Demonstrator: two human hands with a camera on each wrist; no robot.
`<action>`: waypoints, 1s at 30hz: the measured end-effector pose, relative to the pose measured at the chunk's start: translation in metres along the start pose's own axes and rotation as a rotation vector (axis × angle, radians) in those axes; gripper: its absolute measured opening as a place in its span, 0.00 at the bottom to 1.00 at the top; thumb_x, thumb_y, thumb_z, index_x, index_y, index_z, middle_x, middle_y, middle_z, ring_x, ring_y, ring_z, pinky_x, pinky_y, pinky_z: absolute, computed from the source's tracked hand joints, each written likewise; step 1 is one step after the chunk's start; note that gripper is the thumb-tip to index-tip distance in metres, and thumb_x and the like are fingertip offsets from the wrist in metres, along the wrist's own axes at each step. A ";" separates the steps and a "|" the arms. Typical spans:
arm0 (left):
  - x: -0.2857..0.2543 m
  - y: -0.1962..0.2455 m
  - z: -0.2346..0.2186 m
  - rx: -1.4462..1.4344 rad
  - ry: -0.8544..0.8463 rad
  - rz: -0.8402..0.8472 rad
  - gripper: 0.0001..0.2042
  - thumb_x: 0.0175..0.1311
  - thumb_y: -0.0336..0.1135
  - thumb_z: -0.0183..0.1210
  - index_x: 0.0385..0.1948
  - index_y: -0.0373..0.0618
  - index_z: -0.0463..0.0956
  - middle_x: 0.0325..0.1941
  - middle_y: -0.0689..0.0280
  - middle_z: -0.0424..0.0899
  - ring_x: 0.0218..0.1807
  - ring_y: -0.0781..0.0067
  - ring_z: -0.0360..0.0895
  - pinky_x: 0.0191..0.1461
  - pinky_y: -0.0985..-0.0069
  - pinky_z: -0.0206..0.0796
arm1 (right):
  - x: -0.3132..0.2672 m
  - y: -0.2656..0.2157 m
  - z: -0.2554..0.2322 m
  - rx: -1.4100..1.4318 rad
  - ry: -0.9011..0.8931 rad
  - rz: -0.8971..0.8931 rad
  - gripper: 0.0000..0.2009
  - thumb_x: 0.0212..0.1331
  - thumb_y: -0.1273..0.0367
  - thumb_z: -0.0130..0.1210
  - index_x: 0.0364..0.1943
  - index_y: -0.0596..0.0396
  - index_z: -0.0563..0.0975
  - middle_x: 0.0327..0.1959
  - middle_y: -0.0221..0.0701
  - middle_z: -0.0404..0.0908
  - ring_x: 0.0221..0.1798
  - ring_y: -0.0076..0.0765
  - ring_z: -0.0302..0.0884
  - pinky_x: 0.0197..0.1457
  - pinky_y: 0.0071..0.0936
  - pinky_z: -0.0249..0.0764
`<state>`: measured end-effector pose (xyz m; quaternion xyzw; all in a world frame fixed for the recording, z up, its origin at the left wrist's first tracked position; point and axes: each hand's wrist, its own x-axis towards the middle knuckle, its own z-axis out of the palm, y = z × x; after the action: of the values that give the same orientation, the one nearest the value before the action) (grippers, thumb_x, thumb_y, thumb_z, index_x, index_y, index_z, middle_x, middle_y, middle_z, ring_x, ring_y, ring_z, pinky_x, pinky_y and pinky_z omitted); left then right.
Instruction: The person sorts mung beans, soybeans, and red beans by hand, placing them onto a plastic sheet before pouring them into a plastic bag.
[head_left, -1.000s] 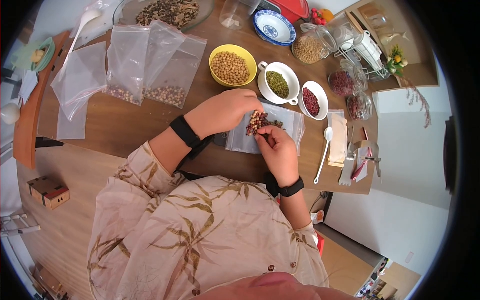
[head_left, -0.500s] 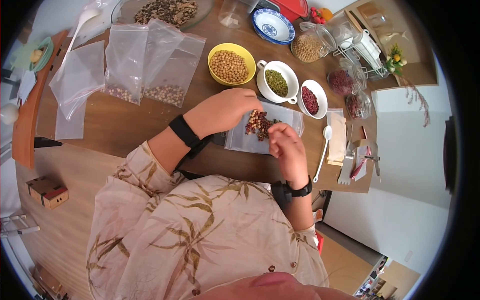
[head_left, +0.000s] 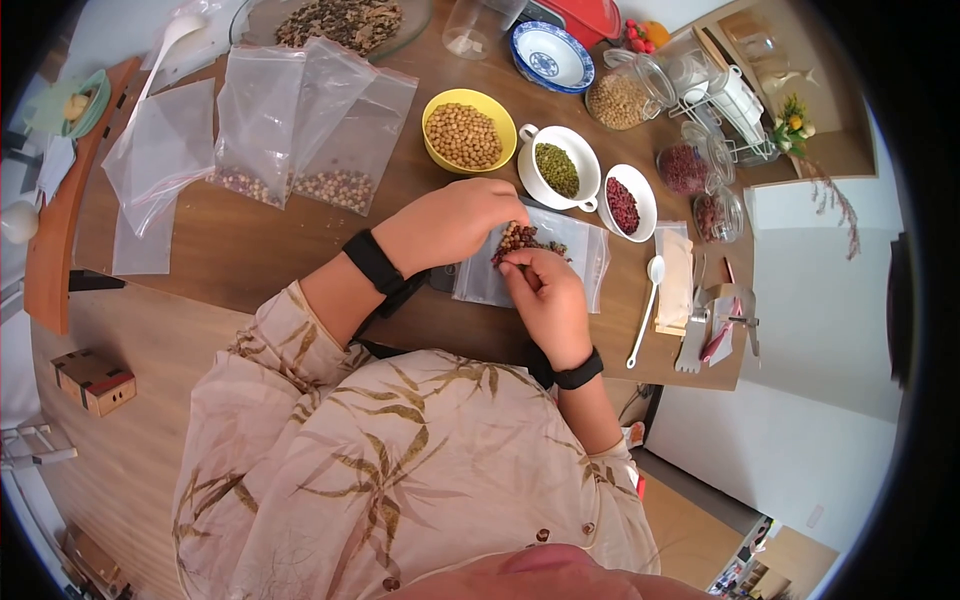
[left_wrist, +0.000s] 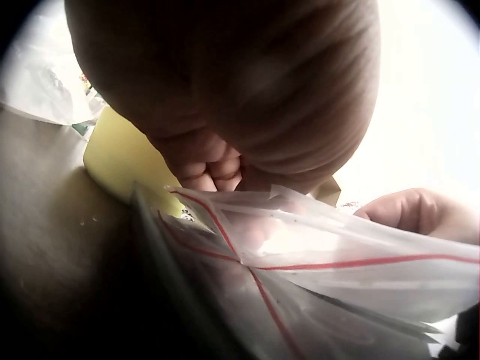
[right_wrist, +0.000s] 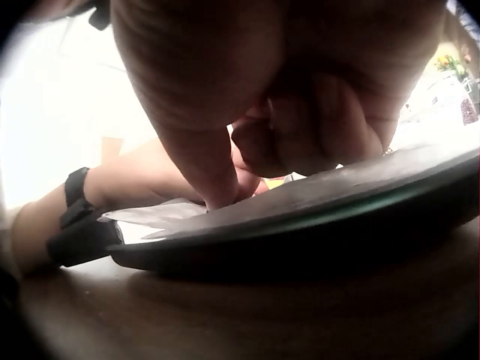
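Note:
In the head view a pile of mixed beans [head_left: 519, 238] lies on a clear plastic bag [head_left: 480, 280]. The left hand [head_left: 460, 222] is bent over the bag's upper left part, fingertips by the pile. Its fingers look curled in the left wrist view, partly behind plastic [left_wrist: 367, 259] with red seal lines; its grip is hidden. On the pile's near side the right hand [head_left: 552, 305] has thumb and forefinger together at the beans. The right wrist view shows its other fingers [right_wrist: 300, 139] curled, above a dark flat device [right_wrist: 225, 251].
Beyond the hands stand a yellow bowl [head_left: 468, 165] of round beans, a white two-handled bowl [head_left: 528, 180] and a white oval bowl [head_left: 646, 215]. Bean-filled bags [head_left: 335, 150] lie at left. A white spoon [head_left: 645, 315] and a glass jar [head_left: 625, 100] are at right.
The right hand lifted back from the pile with fingers spread, then returned leftward to the beans, thumb and forefinger together. The left hand has stayed nearly in place.

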<state>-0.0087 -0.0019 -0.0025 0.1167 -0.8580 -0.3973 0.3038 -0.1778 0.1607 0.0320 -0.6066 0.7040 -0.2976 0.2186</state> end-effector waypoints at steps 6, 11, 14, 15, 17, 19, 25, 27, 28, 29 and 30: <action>0.004 0.008 -0.002 -0.028 0.054 0.078 0.20 0.62 0.13 0.53 0.52 0.39 0.86 0.50 0.53 0.88 0.56 0.45 0.85 0.60 0.57 0.78 | -0.003 0.043 -0.033 1.441 -0.239 0.348 0.13 0.83 0.65 0.53 0.60 0.57 0.80 0.44 0.27 0.83 0.42 0.28 0.80 0.45 0.29 0.77; 0.011 0.046 -0.014 -0.292 0.014 0.098 0.15 0.71 0.19 0.58 0.54 0.41 0.87 0.54 0.57 0.90 0.57 0.53 0.87 0.62 0.61 0.80 | -0.003 0.020 -0.031 1.513 -0.240 0.451 0.21 0.89 0.61 0.42 0.66 0.64 0.77 0.63 0.41 0.86 0.67 0.46 0.87 0.75 0.43 0.83; 0.007 0.047 -0.007 -0.390 -0.071 0.049 0.13 0.73 0.21 0.59 0.54 0.42 0.88 0.57 0.57 0.91 0.60 0.54 0.88 0.64 0.62 0.80 | -0.001 0.004 -0.026 1.664 -0.249 0.488 0.23 0.91 0.57 0.40 0.65 0.64 0.77 0.63 0.41 0.86 0.66 0.43 0.86 0.78 0.45 0.80; 0.007 0.044 -0.004 -0.389 -0.077 0.051 0.13 0.73 0.21 0.59 0.54 0.42 0.88 0.57 0.57 0.91 0.60 0.54 0.88 0.64 0.62 0.80 | 0.001 0.003 -0.024 1.662 -0.262 0.492 0.25 0.92 0.55 0.39 0.65 0.64 0.78 0.63 0.42 0.86 0.68 0.42 0.85 0.81 0.47 0.77; 0.006 0.040 0.000 -0.331 -0.069 0.101 0.13 0.73 0.22 0.60 0.54 0.44 0.88 0.59 0.58 0.91 0.61 0.55 0.88 0.66 0.62 0.80 | 0.002 0.014 -0.018 1.661 -0.244 0.458 0.25 0.92 0.54 0.39 0.65 0.64 0.77 0.63 0.41 0.86 0.68 0.41 0.85 0.81 0.46 0.77; 0.008 0.041 -0.003 -0.305 -0.006 0.121 0.13 0.72 0.22 0.61 0.54 0.43 0.88 0.57 0.58 0.91 0.59 0.54 0.88 0.64 0.62 0.80 | 0.005 0.018 -0.017 1.657 -0.238 0.429 0.25 0.92 0.54 0.40 0.66 0.64 0.77 0.63 0.41 0.86 0.69 0.41 0.84 0.80 0.46 0.77; 0.006 0.028 -0.009 0.061 0.194 0.069 0.08 0.64 0.20 0.60 0.41 0.43 0.84 0.45 0.59 0.87 0.49 0.49 0.85 0.52 0.56 0.77 | 0.040 0.007 -0.031 1.462 -0.055 0.296 0.26 0.90 0.54 0.44 0.69 0.65 0.77 0.67 0.39 0.84 0.71 0.39 0.81 0.76 0.39 0.75; 0.003 0.022 -0.007 0.158 0.232 0.052 0.07 0.61 0.20 0.60 0.37 0.44 0.82 0.42 0.59 0.85 0.47 0.48 0.84 0.49 0.54 0.75 | 0.066 -0.013 -0.031 1.409 -0.033 0.284 0.26 0.90 0.54 0.45 0.70 0.65 0.77 0.68 0.39 0.83 0.71 0.39 0.80 0.77 0.39 0.74; 0.002 0.020 -0.007 0.178 0.186 0.039 0.07 0.60 0.20 0.60 0.36 0.44 0.81 0.40 0.59 0.85 0.46 0.47 0.83 0.48 0.53 0.75 | 0.080 -0.018 -0.028 1.357 -0.009 0.273 0.26 0.90 0.54 0.45 0.71 0.65 0.76 0.69 0.39 0.82 0.72 0.40 0.79 0.78 0.40 0.73; 0.002 0.018 -0.008 0.200 0.142 0.028 0.06 0.59 0.21 0.61 0.34 0.45 0.81 0.38 0.59 0.84 0.46 0.46 0.83 0.48 0.52 0.74 | 0.095 -0.022 -0.025 1.343 -0.084 0.243 0.29 0.90 0.52 0.46 0.75 0.65 0.74 0.72 0.38 0.80 0.76 0.39 0.74 0.82 0.40 0.67; 0.002 0.015 -0.009 0.206 0.142 0.032 0.06 0.59 0.21 0.61 0.34 0.45 0.81 0.38 0.59 0.84 0.46 0.46 0.83 0.48 0.52 0.74 | 0.108 -0.029 -0.021 1.345 -0.083 0.236 0.29 0.90 0.52 0.46 0.75 0.65 0.74 0.72 0.38 0.80 0.76 0.39 0.74 0.82 0.40 0.67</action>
<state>-0.0043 0.0019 0.0139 0.1611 -0.8724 -0.2931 0.3564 -0.1889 0.0555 0.0731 -0.2689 0.4185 -0.6209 0.6058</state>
